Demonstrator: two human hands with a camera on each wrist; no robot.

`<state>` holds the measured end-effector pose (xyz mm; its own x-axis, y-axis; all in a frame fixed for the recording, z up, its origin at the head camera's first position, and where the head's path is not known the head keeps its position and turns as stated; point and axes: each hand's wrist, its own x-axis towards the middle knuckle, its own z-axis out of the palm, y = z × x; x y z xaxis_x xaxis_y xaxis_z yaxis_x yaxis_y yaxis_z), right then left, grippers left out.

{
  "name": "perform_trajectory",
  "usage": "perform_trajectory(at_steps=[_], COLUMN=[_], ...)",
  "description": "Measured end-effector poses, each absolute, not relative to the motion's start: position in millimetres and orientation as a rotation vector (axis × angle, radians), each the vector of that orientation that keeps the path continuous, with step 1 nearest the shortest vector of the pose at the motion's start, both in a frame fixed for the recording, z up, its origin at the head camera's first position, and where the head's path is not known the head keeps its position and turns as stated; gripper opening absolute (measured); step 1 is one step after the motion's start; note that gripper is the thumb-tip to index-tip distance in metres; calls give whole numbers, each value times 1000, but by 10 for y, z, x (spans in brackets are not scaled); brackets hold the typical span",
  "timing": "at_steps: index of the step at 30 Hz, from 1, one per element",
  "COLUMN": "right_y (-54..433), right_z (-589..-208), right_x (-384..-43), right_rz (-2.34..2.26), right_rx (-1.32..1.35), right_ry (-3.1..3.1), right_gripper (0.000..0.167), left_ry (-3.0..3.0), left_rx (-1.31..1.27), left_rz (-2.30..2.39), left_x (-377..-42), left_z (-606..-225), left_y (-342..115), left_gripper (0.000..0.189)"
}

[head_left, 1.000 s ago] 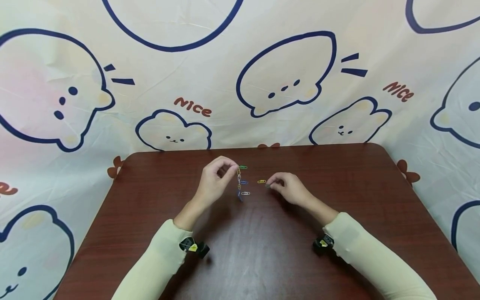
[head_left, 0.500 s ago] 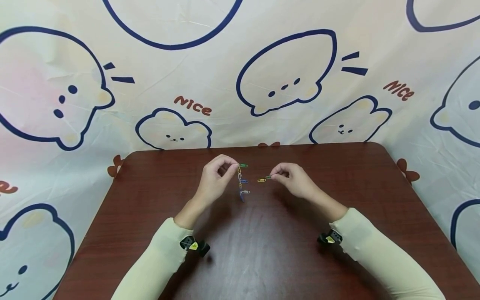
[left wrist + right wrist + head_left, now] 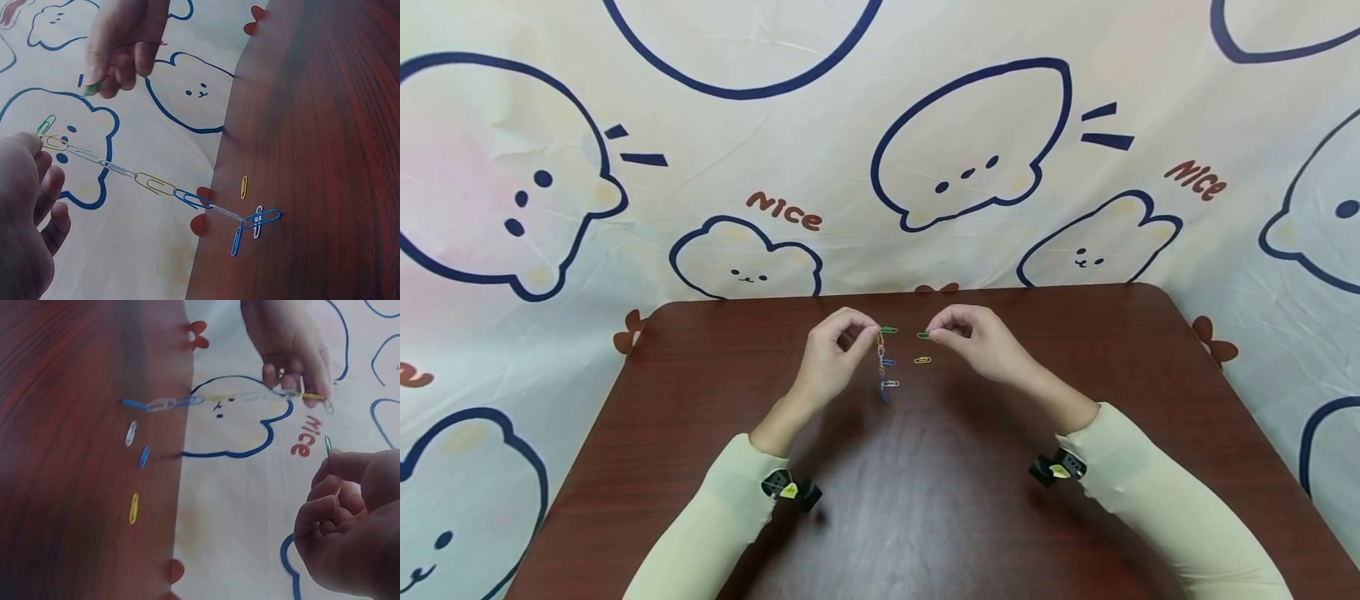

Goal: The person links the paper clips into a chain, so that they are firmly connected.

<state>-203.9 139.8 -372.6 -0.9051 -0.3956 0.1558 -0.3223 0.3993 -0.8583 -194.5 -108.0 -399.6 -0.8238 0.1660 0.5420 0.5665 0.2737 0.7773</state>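
My left hand (image 3: 838, 354) pinches the upper end of a paper clip chain (image 3: 153, 182) between thumb and index finger. The chain hangs down in linked yellow, white and blue clips, with a green clip (image 3: 47, 125) jutting from the fingertips at its top. To the right, and level with that end, my right hand (image 3: 981, 337) pinches a separate green paper clip (image 3: 328, 446) by one end. The two green clips are a short gap apart. Below on the table lie a loose yellow paper clip (image 3: 922, 360), a blue one (image 3: 144, 457) and a white one (image 3: 130, 433).
The dark red-brown table (image 3: 880, 500) spreads beneath both hands. A pale cloth (image 3: 850, 167) printed with cartoon animals stands behind its far edge and along the sides. Each wrist bears a small black camera (image 3: 790, 490).
My right hand has lifted the green paper clip off the table, raised it, and brought it left toward the chain's top. My left hand has barely moved.
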Motion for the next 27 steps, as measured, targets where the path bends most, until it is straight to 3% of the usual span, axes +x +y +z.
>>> perform_trajectory(at_steps=[27], right_y=[1048], right_z=[-3528], right_x=[-2034], right_rz=[-1592], right_rx=[-661], right_ry=[2529], right_gripper=[11], left_ry=[-2213], left_rx=[-711], left_rz=[-1565], left_x=[-1961], left_z=[-4003], left_y=[-1037], left_gripper=[7])
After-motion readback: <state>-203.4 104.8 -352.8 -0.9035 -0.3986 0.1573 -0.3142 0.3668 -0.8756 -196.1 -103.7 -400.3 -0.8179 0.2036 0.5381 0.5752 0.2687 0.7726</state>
